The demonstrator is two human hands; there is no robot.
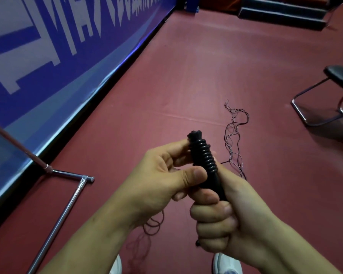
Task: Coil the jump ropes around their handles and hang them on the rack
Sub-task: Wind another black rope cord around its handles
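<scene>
Black jump rope handles stand tilted in front of me, with rope wound in tight turns around their upper part. My right hand grips the lower part of the handles in a fist. My left hand pinches the handles near the wound turns, its thumb pressed against the side. A thin dark rope lies in loose tangled loops on the red floor beyond my hands. More thin rope hangs in loops under my left wrist.
A metal rack base of chrome tubes lies on the floor at the lower left beside a blue banner wall. A black chair stands at the right. Dark steps are at the far back. My white shoes show at the bottom.
</scene>
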